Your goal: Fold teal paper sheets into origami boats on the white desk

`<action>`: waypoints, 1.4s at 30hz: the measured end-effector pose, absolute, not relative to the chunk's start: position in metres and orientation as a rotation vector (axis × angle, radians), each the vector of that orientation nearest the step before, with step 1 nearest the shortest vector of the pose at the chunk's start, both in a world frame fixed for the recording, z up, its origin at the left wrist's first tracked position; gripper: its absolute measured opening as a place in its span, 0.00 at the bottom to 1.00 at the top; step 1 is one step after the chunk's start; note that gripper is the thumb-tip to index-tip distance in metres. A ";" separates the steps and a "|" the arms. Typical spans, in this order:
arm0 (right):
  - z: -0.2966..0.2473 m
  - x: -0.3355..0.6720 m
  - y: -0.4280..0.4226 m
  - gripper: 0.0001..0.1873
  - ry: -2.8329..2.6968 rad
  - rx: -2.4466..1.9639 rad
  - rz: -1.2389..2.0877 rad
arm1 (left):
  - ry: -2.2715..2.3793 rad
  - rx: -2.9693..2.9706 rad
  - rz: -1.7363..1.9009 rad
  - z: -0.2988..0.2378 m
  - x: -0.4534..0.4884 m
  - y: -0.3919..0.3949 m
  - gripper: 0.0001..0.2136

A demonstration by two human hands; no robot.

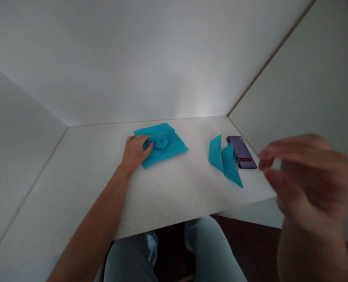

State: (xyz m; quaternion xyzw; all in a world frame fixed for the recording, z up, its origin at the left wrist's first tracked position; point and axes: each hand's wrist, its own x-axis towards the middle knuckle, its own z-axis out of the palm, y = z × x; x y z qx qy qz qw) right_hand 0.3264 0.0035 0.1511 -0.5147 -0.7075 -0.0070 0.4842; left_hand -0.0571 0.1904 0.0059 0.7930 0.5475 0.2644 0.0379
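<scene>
My left hand (135,152) rests at the left side of a stack of bright blue paper sheets (175,148). Its fingers and thumb curl around the end of a small folded piece of blue paper (161,142) lying on top; the fingertips are partly hidden. Raised close to the camera on the right is my right hand (309,176), somewhat blurred. Its thumb and fingers are brought together in a pinch, and no object shows between them. Nearest to it on the table is a folded blue paper shape (230,164) with two pointed wings.
A phone (246,156) with a lit screen lies by the right wall, partly covered by the winged paper. The white table (174,192) meets walls at the back and sides. My knees (210,239) are below its front edge.
</scene>
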 end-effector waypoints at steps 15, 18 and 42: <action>0.023 0.465 0.097 0.28 -1.715 -2.265 0.001 | 1.635 2.435 0.874 0.000 -0.058 0.192 0.15; 0.027 0.460 0.104 0.28 -1.701 -2.242 -0.009 | 1.613 2.414 0.892 0.003 -0.057 0.192 0.14; 0.004 0.252 0.228 0.22 -1.608 -1.123 0.962 | 1.710 1.834 1.375 0.008 -0.054 0.193 0.11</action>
